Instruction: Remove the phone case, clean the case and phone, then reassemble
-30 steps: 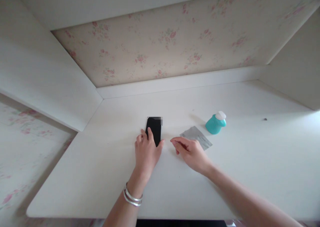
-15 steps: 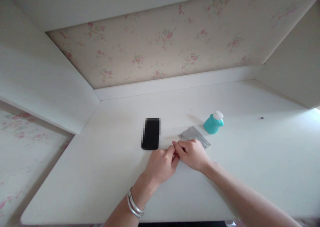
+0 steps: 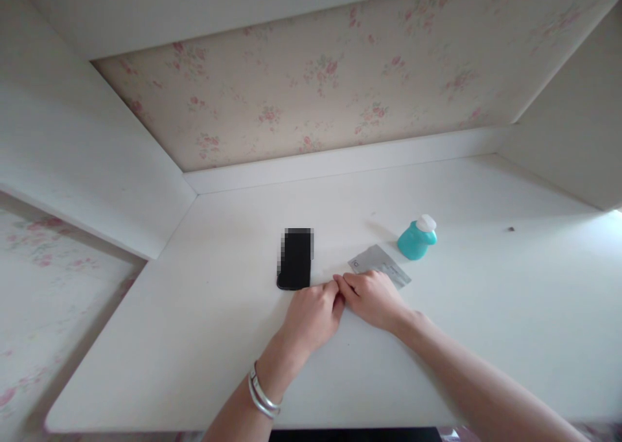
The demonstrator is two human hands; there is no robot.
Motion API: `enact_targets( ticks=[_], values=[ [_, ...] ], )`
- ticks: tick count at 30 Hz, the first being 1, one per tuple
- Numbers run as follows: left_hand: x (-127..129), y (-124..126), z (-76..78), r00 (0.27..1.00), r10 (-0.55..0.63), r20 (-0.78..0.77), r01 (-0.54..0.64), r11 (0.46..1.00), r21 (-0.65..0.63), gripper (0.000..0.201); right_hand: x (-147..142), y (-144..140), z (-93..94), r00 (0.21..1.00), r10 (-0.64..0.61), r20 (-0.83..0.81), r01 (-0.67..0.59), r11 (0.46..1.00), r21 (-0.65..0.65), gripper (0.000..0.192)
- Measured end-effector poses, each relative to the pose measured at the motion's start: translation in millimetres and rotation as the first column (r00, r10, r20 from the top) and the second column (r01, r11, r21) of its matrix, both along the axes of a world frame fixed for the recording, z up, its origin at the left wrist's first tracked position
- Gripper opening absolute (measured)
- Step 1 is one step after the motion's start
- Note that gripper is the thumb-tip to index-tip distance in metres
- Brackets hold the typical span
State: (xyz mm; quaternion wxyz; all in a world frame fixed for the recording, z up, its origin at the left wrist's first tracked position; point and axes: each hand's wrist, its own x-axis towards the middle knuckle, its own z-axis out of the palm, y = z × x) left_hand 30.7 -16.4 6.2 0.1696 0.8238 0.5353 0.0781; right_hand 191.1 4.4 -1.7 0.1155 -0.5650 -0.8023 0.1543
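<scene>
My left hand (image 3: 312, 314) is closed, with silver bangles (image 3: 262, 393) on its wrist. Its fingertips meet those of my right hand (image 3: 372, 297), which is closed too, low over the desk. Whatever the fingers may pinch between them is hidden. A black phone (image 3: 295, 260) lies flat just beyond my left hand, its edges partly pixelated. Behind my right hand is a flat grey packet (image 3: 376, 262), its near edge covered by the knuckles. Slightly farther to the right stands a turquoise bottle (image 3: 414, 241) with a white top.
The white desk (image 3: 160, 358) has a raised back strip (image 3: 340, 161) and side panels at left and right. Floral wallpaper (image 3: 291, 98) covers the wall behind. A tiny dark speck (image 3: 511, 229) lies on the right part of the desk. An overhead panel (image 3: 218, 8) crosses the top.
My fingers have drawn slightly closer together, the left ones now folded in more. The camera view has shifted a little; phone, packet and bottle stay in place on the desk.
</scene>
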Motion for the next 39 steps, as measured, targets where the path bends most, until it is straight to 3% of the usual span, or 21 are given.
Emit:
enact_targets(
  ticks=[15,21,25,29,32,39],
  values=[
    [-0.7,0.1,0.7,1.000,-0.012,0.027,0.011,0.999,0.040,0.020,1.6,-1.7,-4.4,0.996,0.006,-0.088,-0.001,0.998,0.065,0.052],
    [-1.3,-0.3,4.1,0.994,0.050,0.095,-0.062,0.991,0.121,0.023,1.8,-4.4,-6.1,0.979,-0.010,-0.204,0.035,0.992,0.118,0.056],
    [-6.0,4.0,7.5,0.962,0.156,0.226,-0.228,0.911,0.343,0.023,3.1,-5.5,-4.4,0.963,0.005,-0.271,0.028,0.992,0.119,0.055],
    [-11.3,8.0,4.3,0.913,0.397,0.093,-0.396,0.809,0.434,0.047,2.9,-6.9,-2.1,0.948,0.044,-0.316,-0.011,0.994,0.105,0.053],
    [-14.4,9.7,-1.1,0.864,0.503,-0.003,-0.453,0.782,0.429,0.066,2.2,-8.0,-2.2,0.940,0.061,-0.336,-0.027,0.994,0.105,0.052],
    [-22.0,19.4,-3.2,0.845,0.535,-0.012,-0.520,0.826,0.218,0.075,1.0,-8.9,-2.9,0.903,0.076,-0.423,-0.058,0.997,0.055,0.047]
  ],
)
